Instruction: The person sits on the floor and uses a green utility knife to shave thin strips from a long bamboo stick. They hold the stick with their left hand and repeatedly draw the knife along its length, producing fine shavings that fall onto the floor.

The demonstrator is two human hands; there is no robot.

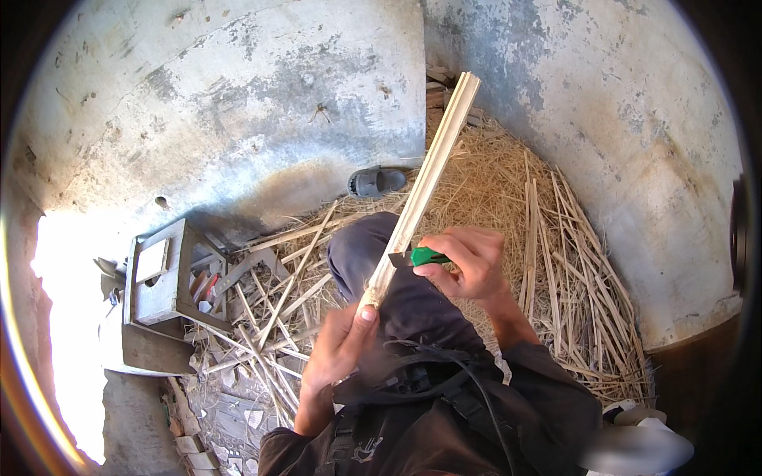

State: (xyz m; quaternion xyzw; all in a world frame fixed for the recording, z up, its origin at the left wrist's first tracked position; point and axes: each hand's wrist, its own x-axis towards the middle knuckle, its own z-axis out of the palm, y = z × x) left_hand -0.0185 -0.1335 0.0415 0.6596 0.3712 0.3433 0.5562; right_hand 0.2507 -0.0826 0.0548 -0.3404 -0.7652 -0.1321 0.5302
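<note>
A long, pale, grooved strip of wood (429,169) slants up and away over my raised knee. Its near end is gripped in my left hand (343,343), with the thumb lying along the top. My right hand (470,260) is closed around a green-handled utility knife (429,256). The knife's dark blade points left and touches the right edge of the strip, a little beyond my left thumb. My right palm hides part of the knife's handle.
Shavings (484,163) and loose wood strips (548,262) cover the floor. A wooden box stool (156,285) with things inside stands at left, a hand saw (242,268) beside it. A grey slipper (376,182) lies by the worn wall (262,103). A white object (639,448) sits lower right.
</note>
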